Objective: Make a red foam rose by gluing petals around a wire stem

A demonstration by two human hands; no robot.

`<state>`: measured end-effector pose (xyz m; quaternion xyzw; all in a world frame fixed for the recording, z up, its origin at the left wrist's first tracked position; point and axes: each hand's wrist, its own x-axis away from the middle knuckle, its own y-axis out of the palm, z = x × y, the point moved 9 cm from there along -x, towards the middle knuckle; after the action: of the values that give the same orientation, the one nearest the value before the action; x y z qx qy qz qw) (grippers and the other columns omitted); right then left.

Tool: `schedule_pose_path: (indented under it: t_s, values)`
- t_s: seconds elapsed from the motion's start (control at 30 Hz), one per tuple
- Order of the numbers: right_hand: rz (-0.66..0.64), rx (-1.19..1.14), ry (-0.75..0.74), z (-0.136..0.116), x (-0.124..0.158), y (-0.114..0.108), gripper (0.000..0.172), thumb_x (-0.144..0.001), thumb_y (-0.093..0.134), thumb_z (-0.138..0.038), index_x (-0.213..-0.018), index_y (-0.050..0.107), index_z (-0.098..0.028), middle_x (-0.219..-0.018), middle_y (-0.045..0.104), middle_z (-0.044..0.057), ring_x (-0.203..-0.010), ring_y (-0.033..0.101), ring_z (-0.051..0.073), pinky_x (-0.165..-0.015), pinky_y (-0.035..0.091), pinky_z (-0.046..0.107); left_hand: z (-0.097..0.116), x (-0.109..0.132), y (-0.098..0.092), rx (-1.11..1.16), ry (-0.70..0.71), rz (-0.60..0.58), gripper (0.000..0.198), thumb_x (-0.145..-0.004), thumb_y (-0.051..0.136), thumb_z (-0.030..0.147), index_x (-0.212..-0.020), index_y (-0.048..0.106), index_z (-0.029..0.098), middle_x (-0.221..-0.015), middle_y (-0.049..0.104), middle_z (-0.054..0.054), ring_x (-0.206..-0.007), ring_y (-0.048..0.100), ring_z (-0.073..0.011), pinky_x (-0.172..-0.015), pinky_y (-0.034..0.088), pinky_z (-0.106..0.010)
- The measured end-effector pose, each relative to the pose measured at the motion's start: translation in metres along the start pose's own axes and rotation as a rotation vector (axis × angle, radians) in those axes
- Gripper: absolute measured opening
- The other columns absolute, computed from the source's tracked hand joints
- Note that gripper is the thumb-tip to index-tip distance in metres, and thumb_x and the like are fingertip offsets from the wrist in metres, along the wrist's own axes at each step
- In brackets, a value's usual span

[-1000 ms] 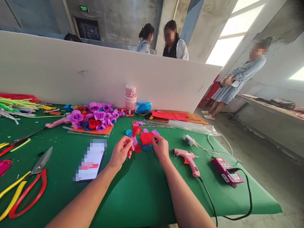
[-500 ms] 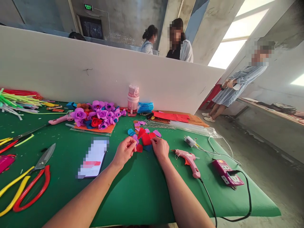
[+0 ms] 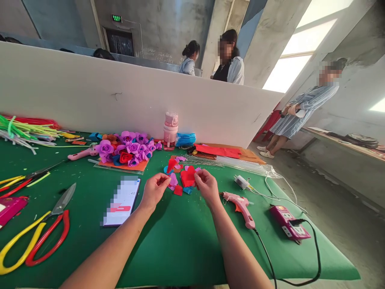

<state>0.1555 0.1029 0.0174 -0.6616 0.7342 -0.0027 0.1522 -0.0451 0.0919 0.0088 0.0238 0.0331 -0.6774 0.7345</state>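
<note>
Ok so, both hands are out over the green counter (image 3: 180,249), w/ a scatter of petal cutouts just past & btwn the fingertips. L hand (image 3: 155,192) is in a narrow pinch w/ a folded red petal (image 3: 171,164) sticking up right above its fingertips; the bit in the grip is too small to make out. R hand (image 3: 208,185) has thumb + index close together at the right edge of some stacked red petals (image 3: 188,175), can't tell if it's gripping one tbh. Purple petals (image 3: 173,180) and a blue piece (image 3: 188,190) lie around there too. Pink glue gun (image 3: 240,203) is on its side just right of the R hand, white charger plug (image 3: 241,182) a bit behind it, and a magenta power strip (image 3: 288,221) further right. Phone (image 3: 122,202) lies lit up near the L forearm, red/yellow-handled scissors (image 3: 53,212) left of that, blades apart. Behind the phone there's a heap of mostly purple roses (image 3: 132,147), w/ a pink bottle (image 3: 171,130) upright nearby, in front of a white board (image 3: 144,96).
</note>
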Motion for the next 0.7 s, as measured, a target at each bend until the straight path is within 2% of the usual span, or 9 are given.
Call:
schedule_pose_path:
  t_s: [0.07,0.2,0.27,0.33,0.43,0.5,0.53,0.63,0.7]
  values:
    - [-0.134,-0.153,0.072,-0.008,0.008,0.013,0.025,-0.078,0.057,-0.044,-0.071,0.050,-0.021,-0.047,0.056,-0.004,-0.040,0.044,0.011,-0.043,0.033,0.022,0.001,0.001,0.000,0.036,-0.072,-0.034,0.033,-0.065,0.071,0.044,-0.077,0.065,0.014,-0.069,0.061,0.001,-0.052,0.042,-0.0073,-0.049,0.032,-0.022]
    - [-0.276,-0.258,0.151,-0.021,0.030,0.029,0.027,-0.077,0.061,-0.044,-0.071,0.051,-0.020,-0.047,0.059,-0.003,-0.038,0.043,0.008,-0.042,0.031,0.020,-0.001,0.008,0.014,0.118,-0.218,-0.246,0.050,-0.064,0.072,0.049,-0.098,0.064,0.014,-0.068,0.055,0.004,-0.043,0.023,-0.0028,-0.042,0.014,-0.023]
    - [-0.286,-0.254,0.178,-0.018,0.041,0.033,0.026,-0.077,0.061,-0.043,-0.072,0.052,-0.019,-0.046,0.058,-0.004,-0.038,0.043,0.008,-0.042,0.031,0.019,-0.002,0.011,0.019,0.120,-0.255,-0.327,0.047,-0.062,0.074,0.047,-0.094,0.063,0.014,-0.065,0.051,0.005,-0.043,0.022,-0.0024,-0.042,0.012,-0.023]
    - [-0.282,-0.235,0.210,-0.011,0.050,0.034,0.026,-0.078,0.061,-0.042,-0.071,0.052,-0.019,-0.045,0.056,-0.005,-0.038,0.042,0.007,-0.041,0.031,0.019,-0.003,0.013,0.021,0.069,-0.251,-0.361,0.039,-0.060,0.076,0.043,-0.083,0.063,0.014,-0.063,0.049,0.006,-0.044,0.025,-0.0025,-0.042,0.014,-0.022]
    - [-0.264,-0.223,0.227,-0.005,0.063,0.024,0.026,-0.078,0.061,-0.043,-0.075,0.057,-0.018,-0.054,0.061,-0.002,-0.042,0.049,0.008,-0.042,0.034,0.019,-0.003,0.017,0.024,-0.046,-0.220,-0.389,0.030,-0.059,0.076,0.037,-0.070,0.060,0.014,-0.061,0.049,0.005,-0.046,0.030,-0.0035,-0.042,0.017,-0.021]
    - [-0.196,-0.206,0.206,-0.004,0.069,0.000,0.029,-0.078,0.061,-0.045,-0.085,0.062,-0.017,-0.071,0.068,0.002,-0.050,0.055,0.010,-0.044,0.038,0.020,-0.005,0.022,0.029,-0.093,-0.231,-0.437,0.028,-0.059,0.074,0.036,-0.068,0.059,0.015,-0.061,0.049,0.005,-0.047,0.031,-0.0041,-0.042,0.017,-0.020]
    - [-0.125,-0.183,0.190,-0.004,0.071,-0.019,0.031,-0.079,0.061,-0.046,-0.091,0.063,-0.017,-0.081,0.070,0.005,-0.053,0.056,0.010,-0.044,0.039,0.020,-0.007,0.026,0.034,-0.100,-0.254,-0.483,0.027,-0.060,0.074,0.036,-0.067,0.058,0.015,-0.060,0.049,0.005,-0.046,0.031,-0.0043,-0.041,0.017,-0.020]
    - [0.151,-0.060,0.161,0.003,0.080,-0.096,0.036,-0.079,0.060,-0.047,-0.096,0.067,-0.016,-0.090,0.071,0.009,-0.054,0.055,0.010,-0.046,0.042,0.022,-0.017,0.040,0.050,-0.108,-0.346,-0.657,0.027,-0.059,0.074,0.036,-0.068,0.058,0.016,-0.056,0.047,0.006,-0.044,0.029,-0.0044,-0.040,0.017,-0.021]
    - [0.321,0.020,0.203,0.016,0.091,-0.147,0.037,-0.077,0.062,-0.047,-0.093,0.069,-0.015,-0.084,0.072,0.008,-0.052,0.054,0.010,-0.044,0.041,0.022,-0.024,0.043,0.054,-0.165,-0.355,-0.691,0.026,-0.059,0.073,0.036,-0.067,0.059,0.016,-0.055,0.047,0.006,-0.044,0.031,-0.0049,-0.041,0.019,-0.021]
